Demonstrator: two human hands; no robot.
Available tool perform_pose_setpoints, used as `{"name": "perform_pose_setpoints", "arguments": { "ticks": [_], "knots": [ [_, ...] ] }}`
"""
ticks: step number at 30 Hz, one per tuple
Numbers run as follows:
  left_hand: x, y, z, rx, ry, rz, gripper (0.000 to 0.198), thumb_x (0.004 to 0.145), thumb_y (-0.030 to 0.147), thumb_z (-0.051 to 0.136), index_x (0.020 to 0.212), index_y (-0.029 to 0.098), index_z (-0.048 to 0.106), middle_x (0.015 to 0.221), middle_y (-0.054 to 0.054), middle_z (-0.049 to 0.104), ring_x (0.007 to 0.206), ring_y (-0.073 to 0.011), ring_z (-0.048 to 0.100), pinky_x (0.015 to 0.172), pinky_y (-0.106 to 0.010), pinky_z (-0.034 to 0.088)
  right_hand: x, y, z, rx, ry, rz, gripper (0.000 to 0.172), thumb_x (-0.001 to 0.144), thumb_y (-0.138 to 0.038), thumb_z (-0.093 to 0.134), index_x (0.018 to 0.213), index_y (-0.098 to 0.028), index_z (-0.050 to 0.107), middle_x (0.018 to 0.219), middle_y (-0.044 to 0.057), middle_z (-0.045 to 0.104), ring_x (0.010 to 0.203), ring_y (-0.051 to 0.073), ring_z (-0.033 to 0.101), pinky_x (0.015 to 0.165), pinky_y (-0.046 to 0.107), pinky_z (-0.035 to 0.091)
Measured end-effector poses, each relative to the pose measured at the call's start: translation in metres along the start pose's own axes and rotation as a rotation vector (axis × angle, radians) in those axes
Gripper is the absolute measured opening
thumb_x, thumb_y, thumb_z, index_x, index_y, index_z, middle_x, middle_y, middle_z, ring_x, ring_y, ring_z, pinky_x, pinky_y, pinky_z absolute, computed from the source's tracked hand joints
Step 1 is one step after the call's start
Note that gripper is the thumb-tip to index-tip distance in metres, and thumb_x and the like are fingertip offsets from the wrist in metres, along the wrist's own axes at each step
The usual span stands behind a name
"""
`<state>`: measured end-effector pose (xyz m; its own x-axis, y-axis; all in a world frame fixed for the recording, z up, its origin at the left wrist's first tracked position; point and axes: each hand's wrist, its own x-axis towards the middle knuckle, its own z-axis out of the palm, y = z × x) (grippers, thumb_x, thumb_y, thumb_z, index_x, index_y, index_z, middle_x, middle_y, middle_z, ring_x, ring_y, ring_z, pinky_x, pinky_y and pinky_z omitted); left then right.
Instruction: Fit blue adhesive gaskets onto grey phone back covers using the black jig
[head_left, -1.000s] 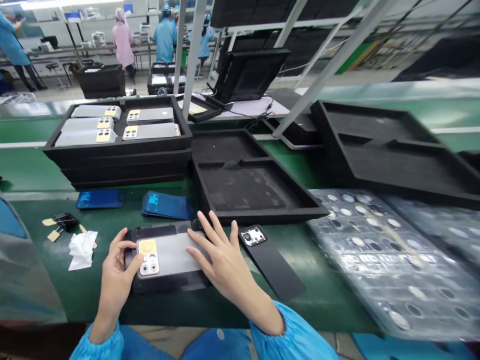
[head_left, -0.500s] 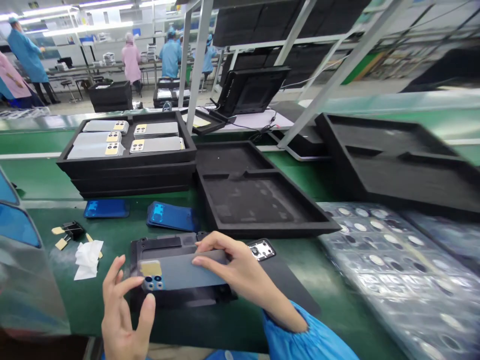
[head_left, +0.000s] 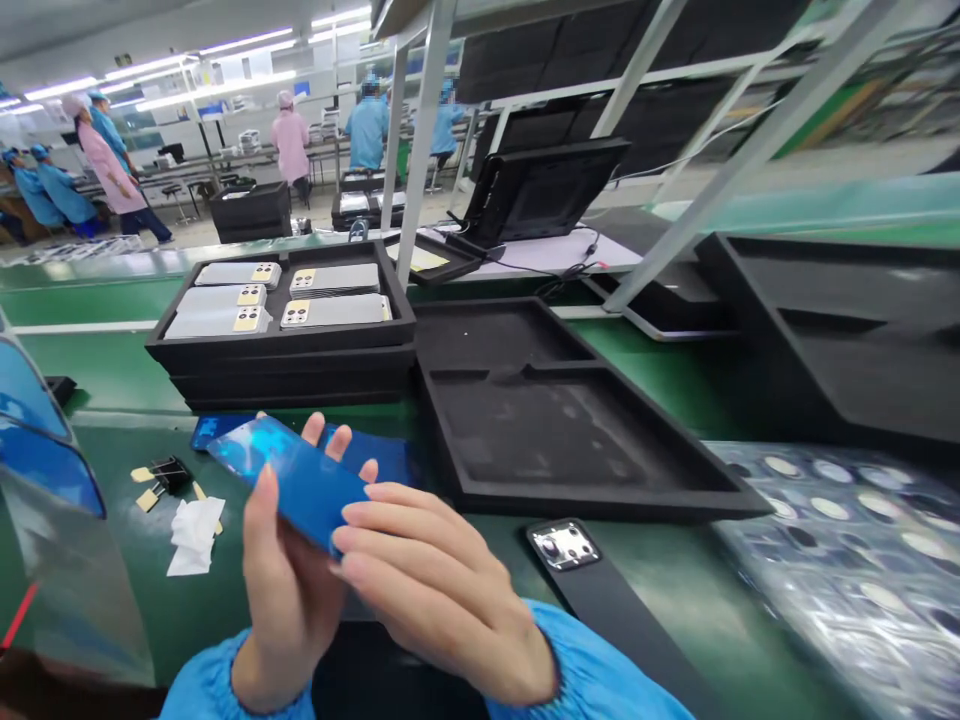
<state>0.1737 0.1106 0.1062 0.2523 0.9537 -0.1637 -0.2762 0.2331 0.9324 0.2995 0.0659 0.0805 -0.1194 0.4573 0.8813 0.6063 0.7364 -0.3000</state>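
A phone back cover (head_left: 300,480), its shiny blue side facing me, is held tilted above the bench. My left hand (head_left: 289,560) grips it from below, thumb on the near edge and fingertips showing past the far edge. The fingers of my right hand (head_left: 442,575) press together at its right end; the right thumb is hidden. Behind it, more blue covers (head_left: 367,455) lie on the green bench, partly covered by the held one. A dark fixture (head_left: 375,660) shows beneath my hands, mostly hidden.
Stacked black trays (head_left: 281,375) at back left hold grey phone covers (head_left: 334,310). Beside them sits a black foam tray (head_left: 525,430). A dark strip with a camera plate (head_left: 566,545), clear blister trays (head_left: 847,560), a binder clip (head_left: 171,473) and a crumpled tissue (head_left: 195,535) lie around. People work far behind.
The cover was turned from its grey camera side to its blue side and raised off the fixture. My left hand, open beside it before, now grips it. The view shifted slightly left.
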Motion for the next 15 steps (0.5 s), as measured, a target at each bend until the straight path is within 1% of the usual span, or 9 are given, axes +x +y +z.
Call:
{"name": "perform_pose_setpoints", "arguments": {
  "ticks": [1, 2, 3, 5, 7, 8, 10, 13, 15],
  "knots": [
    [0.005, 0.006, 0.003, 0.009, 0.029, -0.007, 0.077, 0.087, 0.077, 0.032, 0.136, 0.024, 0.059, 0.132, -0.009, 0.071, 0.131, -0.035, 0.061, 0.102, -0.051, 0.059, 0.004, 0.001, 0.002, 0.0, -0.038, -0.017, 0.013, 0.096, -0.017, 0.065, 0.109, -0.019, 0.068, 0.1, 0.004, 0.084, 0.102, 0.018, 0.078, 0.109, 0.033, 0.056],
    [0.01, 0.01, 0.006, 0.027, 0.039, -0.008, 0.074, 0.088, 0.073, 0.031, 0.136, 0.024, 0.059, 0.128, -0.008, 0.072, 0.129, -0.0347, 0.063, 0.1, -0.051, 0.06, 0.009, 0.002, 0.002, -0.009, -0.066, -0.048, 0.015, 0.099, -0.024, 0.064, 0.109, -0.015, 0.068, 0.103, 0.008, 0.083, 0.104, 0.019, 0.077, 0.11, 0.032, 0.055],
    [0.014, 0.014, 0.008, 0.045, 0.034, -0.003, 0.071, 0.089, 0.07, 0.031, 0.136, 0.025, 0.06, 0.127, -0.007, 0.072, 0.128, -0.0347, 0.063, 0.099, -0.051, 0.061, 0.014, 0.003, 0.001, -0.018, -0.101, -0.068, 0.025, 0.1, -0.033, 0.063, 0.111, -0.012, 0.069, 0.108, 0.011, 0.082, 0.109, 0.021, 0.075, 0.111, 0.033, 0.053],
    [0.024, 0.018, 0.01, 0.048, 0.006, 0.027, 0.064, 0.09, 0.066, 0.038, 0.139, 0.029, 0.057, 0.129, -0.003, 0.072, 0.127, -0.0342, 0.064, 0.095, -0.05, 0.063, 0.02, 0.005, -0.005, 0.014, -0.209, 0.001, 0.044, 0.101, -0.051, 0.056, 0.116, -0.012, 0.068, 0.12, 0.013, 0.078, 0.122, 0.021, 0.07, 0.117, 0.033, 0.047],
    [0.032, 0.018, 0.013, 0.001, -0.019, 0.064, 0.062, 0.091, 0.065, 0.043, 0.147, 0.038, 0.047, 0.134, 0.001, 0.069, 0.124, -0.032, 0.066, 0.091, -0.048, 0.063, 0.022, 0.009, -0.014, 0.082, -0.229, 0.06, 0.049, 0.102, -0.057, 0.05, 0.119, -0.014, 0.067, 0.12, 0.012, 0.078, 0.126, 0.02, 0.067, 0.12, 0.034, 0.043],
    [0.036, 0.017, 0.014, -0.031, -0.045, 0.066, 0.065, 0.091, 0.068, 0.044, 0.151, 0.043, 0.04, 0.134, 0.003, 0.069, 0.122, -0.0308, 0.068, 0.09, -0.048, 0.063, 0.02, 0.011, -0.017, 0.11, -0.191, 0.103, 0.045, 0.104, -0.054, 0.048, 0.119, -0.015, 0.066, 0.118, 0.011, 0.078, 0.126, 0.02, 0.067, 0.12, 0.035, 0.044],
    [0.04, 0.013, 0.018, -0.087, -0.147, 0.012, 0.074, 0.089, 0.078, 0.043, 0.155, 0.047, 0.032, 0.132, 0.002, 0.07, 0.117, -0.0308, 0.07, 0.088, -0.047, 0.063, 0.016, 0.018, -0.022, 0.123, -0.016, 0.227, 0.03, 0.105, -0.042, 0.052, 0.117, -0.019, 0.066, 0.119, 0.011, 0.077, 0.127, 0.021, 0.066, 0.118, 0.04, 0.047],
    [0.043, 0.008, 0.023, -0.075, -0.445, -0.133, 0.089, 0.081, 0.087, 0.05, 0.155, 0.038, 0.039, 0.131, -0.005, 0.07, 0.115, -0.0338, 0.07, 0.088, -0.046, 0.061, 0.01, 0.029, -0.025, 0.113, 0.289, 0.477, 0.02, 0.099, -0.029, 0.065, 0.119, -0.024, 0.068, 0.131, 0.011, 0.07, 0.134, 0.027, 0.06, 0.113, 0.047, 0.051],
    [0.044, 0.006, 0.024, 0.006, -0.659, -0.241, 0.088, 0.083, 0.082, 0.054, 0.153, 0.03, 0.045, 0.135, -0.01, 0.067, 0.115, -0.0336, 0.068, 0.092, -0.044, 0.058, 0.01, 0.034, -0.027, 0.16, 0.38, 0.591, 0.024, 0.095, -0.03, 0.071, 0.119, -0.027, 0.069, 0.134, 0.009, 0.069, 0.135, 0.028, 0.058, 0.102, 0.043, 0.058]
  ]
}}
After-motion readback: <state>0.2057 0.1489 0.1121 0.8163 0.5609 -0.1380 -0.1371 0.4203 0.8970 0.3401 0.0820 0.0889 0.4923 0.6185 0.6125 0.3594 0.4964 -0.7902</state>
